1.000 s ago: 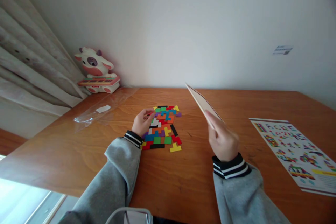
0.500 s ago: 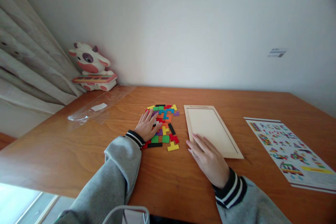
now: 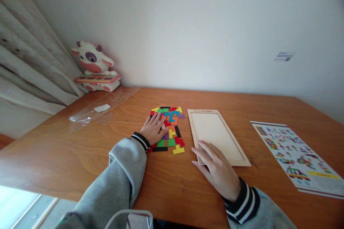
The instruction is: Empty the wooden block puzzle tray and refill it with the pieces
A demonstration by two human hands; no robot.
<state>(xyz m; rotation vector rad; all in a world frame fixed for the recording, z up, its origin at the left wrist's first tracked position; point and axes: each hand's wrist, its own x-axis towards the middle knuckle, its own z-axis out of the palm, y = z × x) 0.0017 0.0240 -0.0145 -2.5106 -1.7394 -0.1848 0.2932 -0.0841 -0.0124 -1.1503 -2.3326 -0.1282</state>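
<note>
Several coloured puzzle blocks (image 3: pixel 170 128) lie packed together in the middle of the wooden table (image 3: pixel 80 154). My left hand (image 3: pixel 154 129) rests flat on the left part of this cluster, fingers spread. To the right lies a pale wooden tray (image 3: pixel 217 134), flat and with nothing in it. My right hand (image 3: pixel 217 169) lies open at the tray's near left corner, with its fingertips on the tray's rim.
A printed sheet of coloured patterns (image 3: pixel 297 155) lies at the right. A clear plastic bag (image 3: pixel 102 109) lies at the back left. A toy cow with a small keyboard (image 3: pixel 94 68) stands in the corner by the curtain (image 3: pixel 29 64).
One second ago my right hand held the tray tilted up in the air; it now lies flat on the table with my hand open on it. My left hand flattened onto the blocks.
</note>
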